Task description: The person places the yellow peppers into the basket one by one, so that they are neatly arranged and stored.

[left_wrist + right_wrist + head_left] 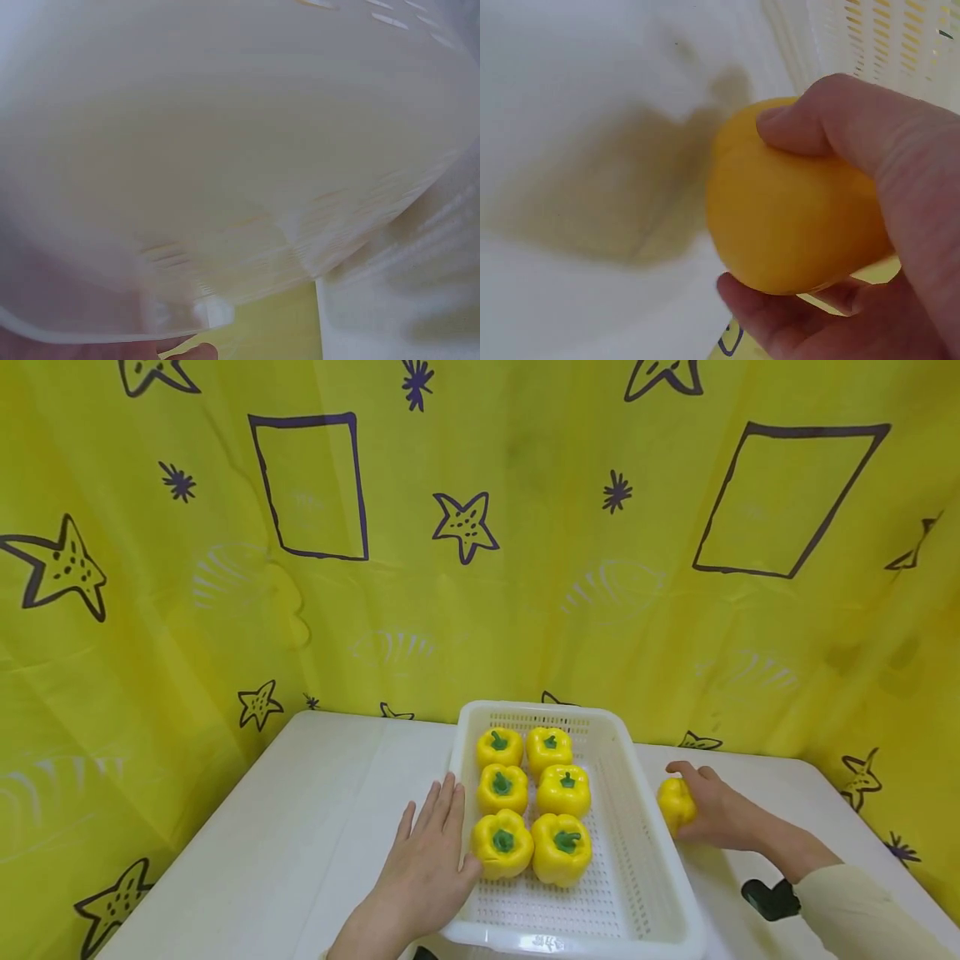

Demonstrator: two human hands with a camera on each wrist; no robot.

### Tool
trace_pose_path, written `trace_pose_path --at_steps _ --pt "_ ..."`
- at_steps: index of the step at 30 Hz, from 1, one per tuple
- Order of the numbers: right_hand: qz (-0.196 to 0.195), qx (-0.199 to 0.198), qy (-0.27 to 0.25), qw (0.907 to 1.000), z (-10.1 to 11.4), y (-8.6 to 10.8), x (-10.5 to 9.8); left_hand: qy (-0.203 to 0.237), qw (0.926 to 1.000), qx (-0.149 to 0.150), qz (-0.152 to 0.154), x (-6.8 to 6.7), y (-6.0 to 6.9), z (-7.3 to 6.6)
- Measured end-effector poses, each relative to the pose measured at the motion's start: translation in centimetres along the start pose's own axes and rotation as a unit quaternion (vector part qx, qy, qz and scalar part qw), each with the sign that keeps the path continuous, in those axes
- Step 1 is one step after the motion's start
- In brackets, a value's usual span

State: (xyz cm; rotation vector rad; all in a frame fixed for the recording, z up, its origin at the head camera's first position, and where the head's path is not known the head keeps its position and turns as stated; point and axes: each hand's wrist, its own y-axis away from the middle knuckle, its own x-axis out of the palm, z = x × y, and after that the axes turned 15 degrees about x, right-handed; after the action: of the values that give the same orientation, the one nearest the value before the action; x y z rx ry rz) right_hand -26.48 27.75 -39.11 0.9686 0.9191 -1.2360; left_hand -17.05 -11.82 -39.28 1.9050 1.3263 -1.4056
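Note:
My right hand [720,810] grips a yellow bell pepper [677,803] just outside the right wall of a white plastic basket [660,860]. In the right wrist view the thumb lies over the bell pepper [795,210] and fingers curl beneath it; the tabletop shows beyond. My left hand [429,868] rests on the basket's left rim with its fingers straight. The left wrist view is filled mostly by the basket's outer wall [225,165], with fingertips at the bottom edge. Inside the basket stand several yellow bell peppers [562,849] with green stems, in two columns toward the left.
The basket stands on a white table [337,810]. A yellow curtain [525,593] with starfish drawings hangs behind and at both sides. A dark heart-shaped mark [771,900] lies near the right sleeve [862,910].

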Motion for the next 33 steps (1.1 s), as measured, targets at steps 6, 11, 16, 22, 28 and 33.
trace_pose_path --at_steps 6,11,16,22,28,33 --pt "-0.052 -0.030 0.039 0.9975 -0.15 -0.03 -0.27 -0.002 1.0000 0.000 -0.003 0.04 0.01 0.05" --pt "-0.043 -0.005 0.026 0.9987 -0.17 -0.02 -0.40 -0.001 1.0000 0.000 -0.001 0.05 0.01 0.05" --pt "-0.045 -0.016 0.018 0.9987 -0.14 0.11 -0.45 -0.003 1.0000 0.000 0.000 0.09 -0.02 0.09" --pt "-0.064 -0.026 0.033 0.9970 0.27 0.06 -0.34 -0.005 1.0000 0.004 -0.003 0.13 -0.06 0.06" --pt "-0.040 -0.020 0.028 0.9986 0.51 -0.14 -0.46 -0.004 1.0000 0.002 -0.001 0.08 -0.05 0.04" --pt "-0.025 -0.021 0.020 0.9993 0.62 -0.03 -0.40 -0.008 1.0000 0.003 -0.003 0.09 -0.03 0.04"
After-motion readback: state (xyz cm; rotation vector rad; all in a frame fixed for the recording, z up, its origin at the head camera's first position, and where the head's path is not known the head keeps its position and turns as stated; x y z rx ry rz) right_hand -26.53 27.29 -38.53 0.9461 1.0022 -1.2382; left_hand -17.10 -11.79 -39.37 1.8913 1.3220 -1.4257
